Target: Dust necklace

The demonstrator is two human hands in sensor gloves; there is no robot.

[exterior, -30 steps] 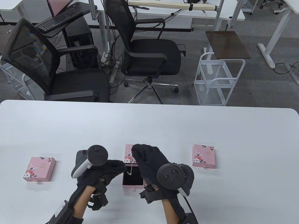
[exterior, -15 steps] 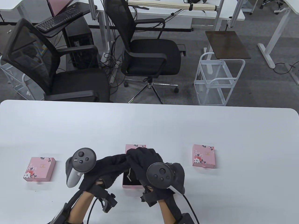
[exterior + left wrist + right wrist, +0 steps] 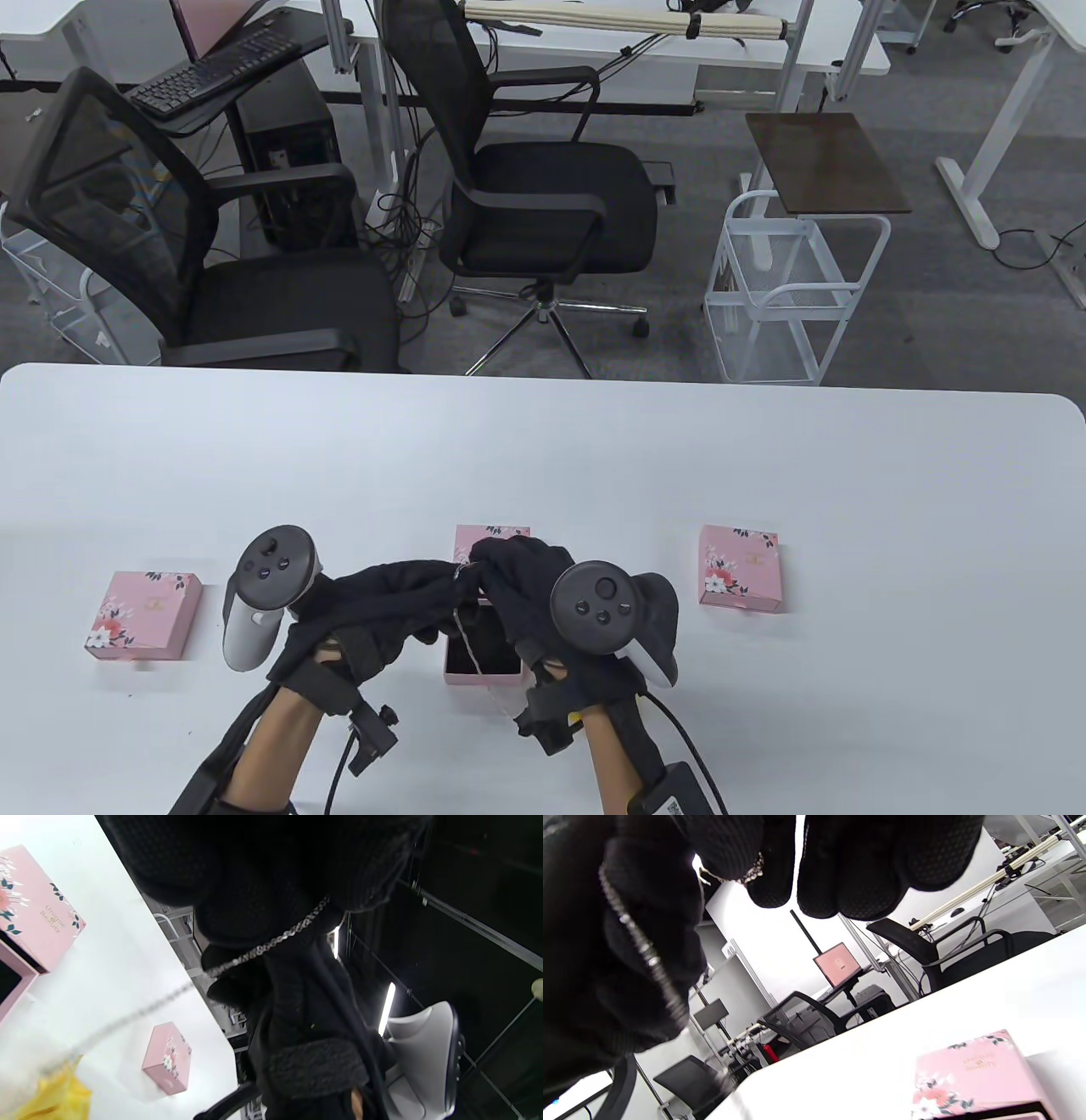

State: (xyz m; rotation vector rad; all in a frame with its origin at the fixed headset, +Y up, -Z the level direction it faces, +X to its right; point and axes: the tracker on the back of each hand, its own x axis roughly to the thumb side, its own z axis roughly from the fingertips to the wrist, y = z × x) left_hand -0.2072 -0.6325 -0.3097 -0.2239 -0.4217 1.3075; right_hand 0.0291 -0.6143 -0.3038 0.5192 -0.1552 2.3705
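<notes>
Both my hands meet above the open pink box [image 3: 482,662] in the middle of the table [image 3: 594,458]. My left hand [image 3: 382,598] and right hand [image 3: 530,586] each have fingers closed on the necklace [image 3: 465,624]: the chain is pinched at the top where the fingertips touch, and the rest hangs down toward the box's dark insert, lower end seemingly still inside. Left wrist view shows the chain [image 3: 271,942] running taut across my gloved fingers; right wrist view shows it [image 3: 645,955] draped over the glove. Its lid [image 3: 475,543] sits just behind the box. Two closed pink boxes, one left [image 3: 144,615], one right [image 3: 738,567], well apart. Progress guess: box opened, necklace lifted out; actual dusting looks barely begun, and returning it remains. No cloth or brush visible.
</notes>
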